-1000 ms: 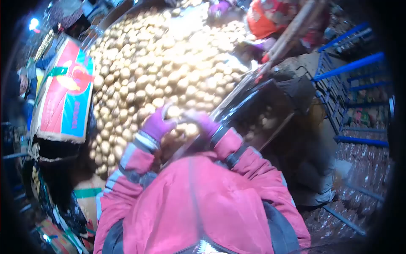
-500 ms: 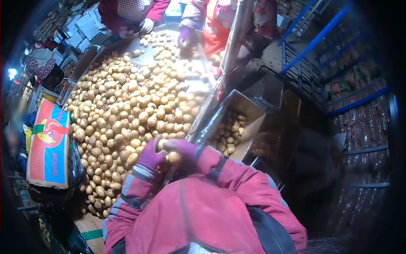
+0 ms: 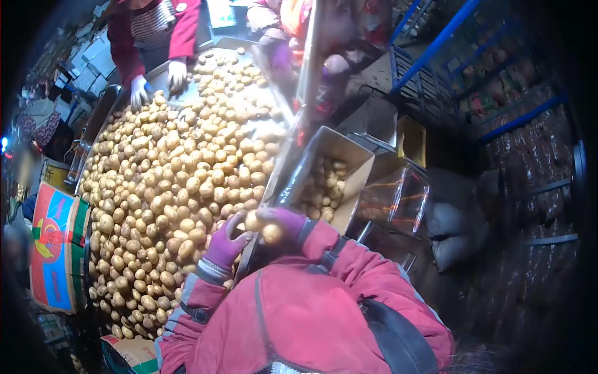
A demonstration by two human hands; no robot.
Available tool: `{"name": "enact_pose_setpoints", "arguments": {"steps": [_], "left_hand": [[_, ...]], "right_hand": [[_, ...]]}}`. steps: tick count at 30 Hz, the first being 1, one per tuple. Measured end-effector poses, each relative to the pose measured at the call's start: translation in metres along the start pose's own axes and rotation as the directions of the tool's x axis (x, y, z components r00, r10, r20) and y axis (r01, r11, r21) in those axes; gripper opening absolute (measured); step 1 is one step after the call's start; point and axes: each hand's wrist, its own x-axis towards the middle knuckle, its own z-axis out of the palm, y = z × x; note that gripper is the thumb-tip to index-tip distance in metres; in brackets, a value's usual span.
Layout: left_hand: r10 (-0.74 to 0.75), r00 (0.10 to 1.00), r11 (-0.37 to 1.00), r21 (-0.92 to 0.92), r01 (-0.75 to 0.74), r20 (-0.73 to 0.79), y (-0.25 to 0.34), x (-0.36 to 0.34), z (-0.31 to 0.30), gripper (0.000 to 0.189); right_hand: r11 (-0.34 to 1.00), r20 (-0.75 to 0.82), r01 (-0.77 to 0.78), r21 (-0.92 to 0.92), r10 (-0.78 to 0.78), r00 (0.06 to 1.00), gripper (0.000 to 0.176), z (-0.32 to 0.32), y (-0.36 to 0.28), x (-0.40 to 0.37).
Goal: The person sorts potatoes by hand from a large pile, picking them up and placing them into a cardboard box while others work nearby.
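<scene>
Clamping the right hand (image 3: 285,222) around a potato (image 3: 272,234), just off the near left corner of the open carton (image 3: 346,151), with a second potato (image 3: 252,221) between both hands; holding the left hand (image 3: 223,248) alongside, finger and thumb apart. Best done with a light, cupped grip, turning gently, working low beside the heap (image 3: 162,199) on the surface (image 3: 225,46), left of the carton.

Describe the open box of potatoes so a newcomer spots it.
Start from the big table heaped with potatoes. Beside its right edge, just beyond the person's right hand, stands a cardboard box. Unlike the red-and-blue carton across the table, its top is open and potatoes show inside.
</scene>
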Motion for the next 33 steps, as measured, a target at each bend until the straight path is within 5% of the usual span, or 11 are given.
{"name": "enact_pose_setpoints", "arguments": {"steps": [2, 3, 5, 7, 9, 13, 15, 19, 22, 26, 33], "left_hand": [[-0.089, 0.994, 0.995, -0.033, 0.091, 0.063, 0.008, 0.009, 0.011, 0.063], [-0.054, 0.998, 0.997, 0.057, 0.052, 0.039, 0.006, 0.014, 0.016, 0.062], [0.109, 0.994, 0.963, 0.246, -0.107, 0.007, -0.029, 0.029, 0.021, 0.061], [0.188, 0.982, 0.857, 0.488, -0.163, -0.002, -0.035, 0.039, 0.022, 0.064], [0.296, 0.954, 0.709, 0.661, -0.245, 0.037, -0.062, 0.051, 0.021, 0.067], [0.25, 0.95, 0.417, 0.865, -0.278, 0.185, -0.103, 0.057, 0.027, 0.071], [0.272, 0.943, 0.339, 0.898, -0.282, 0.194, -0.115, 0.059, 0.028, 0.068], [0.237, 0.954, 0.223, 0.945, -0.239, 0.186, -0.11, 0.058, 0.037, 0.068], [0.254, 0.949, 0.153, 0.961, -0.228, 0.185, -0.113, 0.057, 0.041, 0.066], [0.23, 0.958, 0.154, 0.965, -0.212, 0.173, -0.106, 0.053, 0.047, 0.064], [0.242, 0.96, 0.211, 0.959, -0.191, 0.138, -0.103, 0.053, 0.05, 0.06]], "right_hand": [[0.998, -0.08, 0.05, 0.03, -0.048, 0.996, 0.056, -0.032, 0.014, -0.02], [0.973, -0.18, 0.146, -0.179, -0.178, 0.968, 0.056, -0.019, -0.001, -0.045], [0.987, -0.3, 0.156, 0.028, -0.141, 0.944, 0.056, -0.03, -0.013, -0.083], [0.963, -0.397, 0.27, 0.011, -0.244, 0.885, 0.059, -0.075, -0.004, -0.115], [0.865, -0.425, 0.396, 0.307, -0.248, 0.871, 0.062, -0.102, 0.001, -0.154], [0.824, -0.737, 0.566, -0.015, -0.392, 0.551, 0.06, -0.078, 0.002, -0.236], [0.798, -0.776, 0.596, -0.092, -0.432, 0.46, 0.058, -0.074, 0.013, -0.265], [0.758, -0.748, 0.653, 0.007, -0.429, 0.506, 0.055, -0.083, 0.03, -0.291], [0.719, -0.766, 0.694, -0.023, -0.459, 0.45, 0.052, -0.093, 0.043, -0.302], [0.754, -0.876, 0.65, -0.095, -0.374, 0.306, 0.05, -0.093, 0.048, -0.323], [0.75, -0.877, 0.627, -0.212, -0.429, 0.217, 0.047, -0.111, 0.037, -0.335]]}}
